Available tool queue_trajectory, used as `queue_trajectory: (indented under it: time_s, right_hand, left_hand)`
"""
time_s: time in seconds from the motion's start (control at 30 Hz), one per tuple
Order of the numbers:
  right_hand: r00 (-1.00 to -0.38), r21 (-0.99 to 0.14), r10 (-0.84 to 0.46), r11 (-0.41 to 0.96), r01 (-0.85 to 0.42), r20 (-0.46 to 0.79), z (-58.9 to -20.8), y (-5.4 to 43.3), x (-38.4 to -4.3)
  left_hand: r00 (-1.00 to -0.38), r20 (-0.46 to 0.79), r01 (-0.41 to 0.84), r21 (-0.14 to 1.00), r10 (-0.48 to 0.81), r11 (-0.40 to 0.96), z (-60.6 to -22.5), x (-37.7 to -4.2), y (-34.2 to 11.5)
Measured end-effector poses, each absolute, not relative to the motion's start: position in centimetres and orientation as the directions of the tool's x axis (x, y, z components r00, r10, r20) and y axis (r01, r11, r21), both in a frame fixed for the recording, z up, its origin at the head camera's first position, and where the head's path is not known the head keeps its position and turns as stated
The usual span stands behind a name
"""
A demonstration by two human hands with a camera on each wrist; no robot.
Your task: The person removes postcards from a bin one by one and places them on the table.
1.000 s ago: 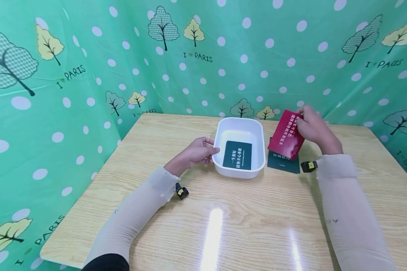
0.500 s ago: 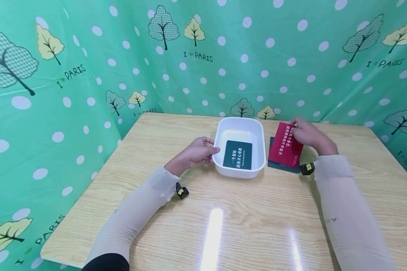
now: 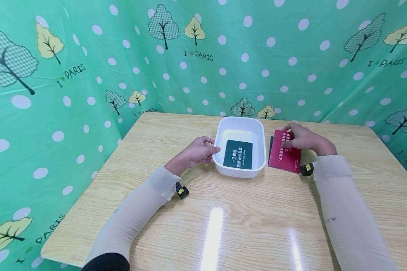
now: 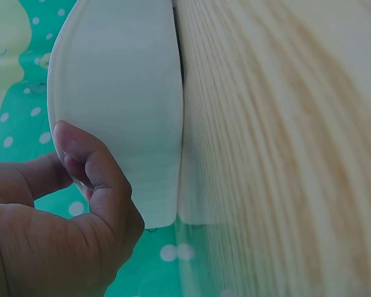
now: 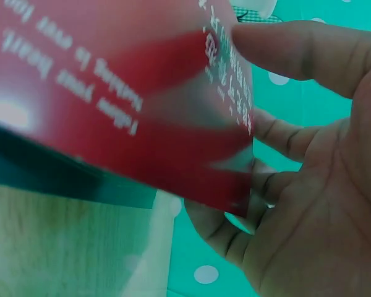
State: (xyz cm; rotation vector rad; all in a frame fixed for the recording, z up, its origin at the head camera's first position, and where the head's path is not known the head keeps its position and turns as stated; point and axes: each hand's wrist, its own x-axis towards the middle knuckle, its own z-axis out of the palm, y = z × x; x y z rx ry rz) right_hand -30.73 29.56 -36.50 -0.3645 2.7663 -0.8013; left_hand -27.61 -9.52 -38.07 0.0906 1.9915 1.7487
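Note:
My left hand (image 3: pixel 200 151) grips the left rim of a white plastic tub (image 3: pixel 240 173), thumb and fingers pinching its edge; the left wrist view shows the tub's outer wall (image 4: pixel 120 93). Flat inside the tub lies a dark green booklet (image 3: pixel 238 146) with white lettering. To the right, my right hand (image 3: pixel 300 137) pinches the far edge of a red booklet (image 3: pixel 283 158), its thumb on the cover. That red booklet lies over another dark green booklet (image 3: pixel 270 150), mostly covered. In the right wrist view, the red cover (image 5: pixel 154 80) bends slightly near the fingers.
A light wood table (image 3: pixel 176 226) carries everything. Behind it and along its left side hangs a green dotted curtain (image 3: pixel 203 75). Dark cameras are worn at the left wrist (image 3: pixel 182 191) and the right wrist (image 3: pixel 306 169).
My right hand has brought the red booklet down and turned it more in line with the green one beneath, covering most of it. The left hand and tub stay put.

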Motion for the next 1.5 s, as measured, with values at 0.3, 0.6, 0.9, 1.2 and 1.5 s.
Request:
queue_trajectory:
  time_s: [0.3, 0.6, 0.9, 1.2, 1.5]
  right_hand:
    - [-0.940, -0.527, -0.292, 0.834, -0.160, -0.177, -37.2, 29.4, -30.9]
    - [-0.936, -0.450, -0.284, 0.877, -0.166, -0.209, -37.7, 29.2, -31.2]
    - [-0.929, -0.425, -0.307, 0.883, -0.198, -0.205, -37.8, 28.8, -31.3]
    - [-0.928, -0.441, -0.306, 0.877, -0.189, -0.211, -37.8, 28.8, -31.4]
    - [-0.927, -0.437, -0.306, 0.880, -0.189, -0.215, -37.8, 28.7, -31.3]
  left_hand:
    - [-0.879, -0.309, -0.263, 0.949, 0.363, 0.173, -38.1, -27.7, -9.5]
    - [-0.877, -0.310, -0.262, 0.949, 0.367, 0.176, -38.0, -27.6, -9.5]
    - [-0.878, -0.310, -0.261, 0.949, 0.365, 0.176, -38.0, -27.7, -9.5]
    - [-0.879, -0.311, -0.264, 0.949, 0.360, 0.175, -38.0, -27.7, -9.5]
    - [-0.879, -0.316, -0.266, 0.946, 0.358, 0.183, -38.1, -27.7, -9.5]
